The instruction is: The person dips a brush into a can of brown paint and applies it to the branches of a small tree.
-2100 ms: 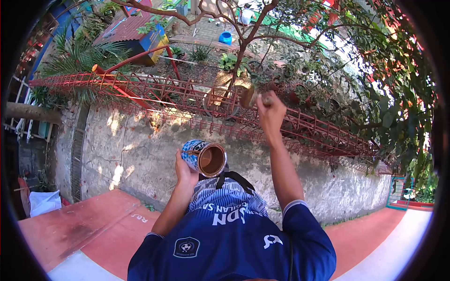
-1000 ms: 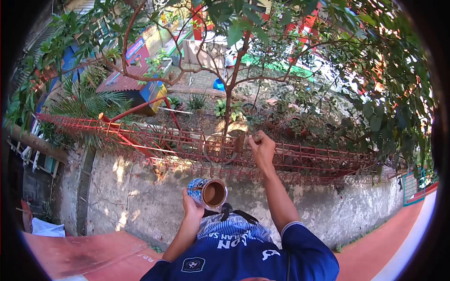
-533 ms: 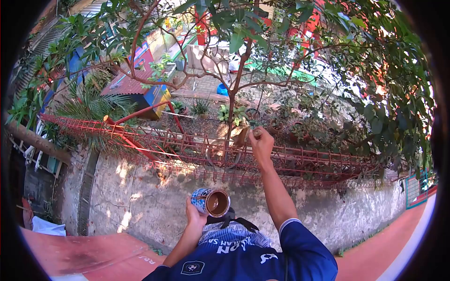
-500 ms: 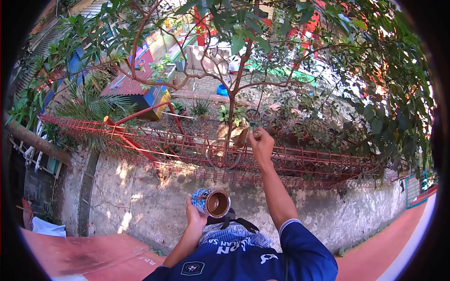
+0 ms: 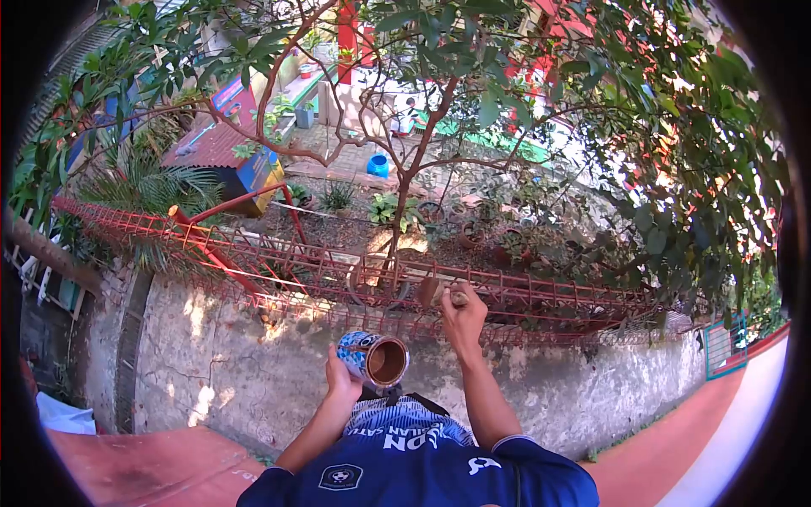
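My left hand (image 5: pixel 342 378) is wrapped round the side of a blue and white can (image 5: pixel 372 358) in front of my shirt. The can's open mouth faces up and shows brown inside. To the right and a little higher, my right hand (image 5: pixel 463 314) grips the handle of a paintbrush (image 5: pixel 432 292). The brush's brown bristle end points left, at the red metal lattice (image 5: pixel 524 291) on top of the wall; whether it touches the bars I cannot tell.
A weathered concrete wall (image 5: pixel 253 372) runs below the lattice. Beyond stand a thin tree (image 5: pixel 403 194), potted plants, a blue bucket (image 5: pixel 378 166) and a red-roofed box (image 5: pixel 211 144). Leafy branches hang at the right. Red paving (image 5: pixel 160 469) lies at the lower left.
My right hand has come down and closer to the can, bringing the brush lower against the lattice. The view has shifted slightly, and the can is still in my left hand.
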Tool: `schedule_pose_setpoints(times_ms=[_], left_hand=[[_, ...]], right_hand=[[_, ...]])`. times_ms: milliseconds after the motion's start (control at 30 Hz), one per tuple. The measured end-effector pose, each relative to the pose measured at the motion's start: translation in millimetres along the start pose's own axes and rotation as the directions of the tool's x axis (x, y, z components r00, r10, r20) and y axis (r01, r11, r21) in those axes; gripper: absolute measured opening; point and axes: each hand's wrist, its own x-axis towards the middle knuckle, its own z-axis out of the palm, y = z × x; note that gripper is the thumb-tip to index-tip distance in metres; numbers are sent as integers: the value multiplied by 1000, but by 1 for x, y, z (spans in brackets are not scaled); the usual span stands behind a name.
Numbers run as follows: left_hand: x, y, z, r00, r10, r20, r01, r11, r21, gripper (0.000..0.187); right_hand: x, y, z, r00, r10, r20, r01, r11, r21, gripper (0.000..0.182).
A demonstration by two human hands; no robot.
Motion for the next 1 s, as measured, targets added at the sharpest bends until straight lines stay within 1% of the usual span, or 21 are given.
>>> schedule_pose_setpoints(times_ms=[67, 100, 167, 200, 267, 400, 500, 533, 633, 667, 733, 867, 933, 1000], left_hand=[[-1, 1, 5, 1000, 11, 4, -11, 1000, 10, 58], [-1, 2, 6, 1000, 13, 11, -13, 1000, 12, 58], [-4, 4, 9, 1000, 11, 15, -11, 1000, 14, 58], [-7, 6, 12, 1000, 3, 15, -3, 1000, 4, 58], [-8, 5, 12, 1000, -5, 15, 5, 1000, -6, 58], [-1, 2, -4, 1000, 1, 13, -1, 1000, -17, 57], [-1, 3, -14, 1000, 10, 6, -10, 1000, -29, 57], [-2, 3, -16, 1000, 9, 1, -9, 999, -31, 58], [-3, 6, -21, 999, 15, 34, -13, 998, -57, 58], [-4, 7, -21, 999, 19, 33, -17, 998, -58, 58], [-5, 8, -22, 999, 41, 19, -40, 998, -57, 59], [-9, 13, -12, 998, 58, 16, -57, 996, -70, 60], [-11, 13, -5, 997, 76, 0, -76, 995, -65, 60], [-14, 14, -2, 994, 105, -31, -107, 991, -77, 60]], right_hand=[[0, 2, 1, 993, -113, -15, 111, 988, -110, 15], [5, 0, -1, 993, -117, -13, 114, 987, -114, 15], [21, -4, -4, 997, -23, 77, 38, 981, -191, 19], [31, -5, -3, 997, -21, 78, 36, 980, -194, 19], [57, -8, 3, 994, 36, 107, -14, 979, -205, 23], [96, 5, 20, 991, 49, 122, -22, 977, -212, 25], [115, 6, 27, 992, 14, 122, 26, 947, -321, 24], [120, 5, 29, 991, 11, 131, 31, 948, -316, 24], [131, 11, 38, 996, -75, 52, 85, 971, -221, 21], [131, 8, 38, 996, -77, 54, 87, 972, -217, 21], [127, 3, 39, 978, -186, 98, 207, 934, -291, 21], [88, 7, 33, 973, -200, 112, 221, 949, -225, 21], [56, -14, 19, 958, -201, 203, 263, 897, -354, 18], [22, -12, 13, 961, -208, 182, 250, 935, -252, 18]])
